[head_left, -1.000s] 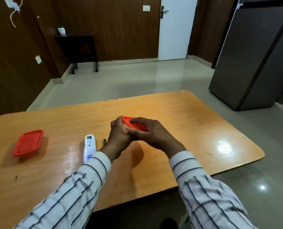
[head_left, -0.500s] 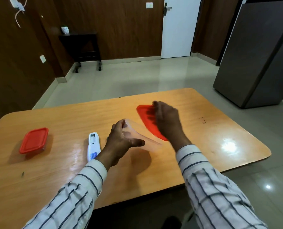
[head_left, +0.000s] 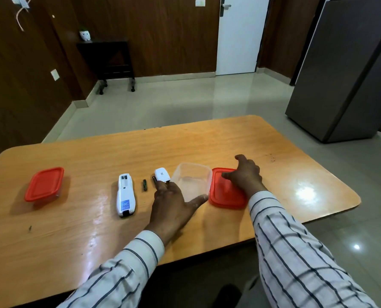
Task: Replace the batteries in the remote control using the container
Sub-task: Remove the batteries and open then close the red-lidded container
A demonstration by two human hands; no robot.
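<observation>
The white remote [head_left: 125, 197] lies face down on the table, its battery bay uncovered. To its right lie a small dark battery [head_left: 144, 185], a second battery [head_left: 154, 179] partly hidden by my fingers, and the white battery cover [head_left: 162, 174]. The clear container [head_left: 191, 181] stands open on the table. My left hand [head_left: 171, 203] is spread at its near-left corner, thumb against the near wall, fingertips by the cover. The red lid [head_left: 226, 196] lies flat to the right of the container, with my right hand [head_left: 244, 174] resting on it, fingers apart.
A second container with a red lid [head_left: 44, 184] stands closed at the table's left [head_left: 207, 138]. A grey fridge [head_left: 349, 70] stands on the floor beyond the right side. A dark side table [head_left: 109, 56] is against the far wall.
The lid came off the clear container in the air. The container and lid now rest on the table, side by side. The camera has tilted, showing the batteries and cover.
</observation>
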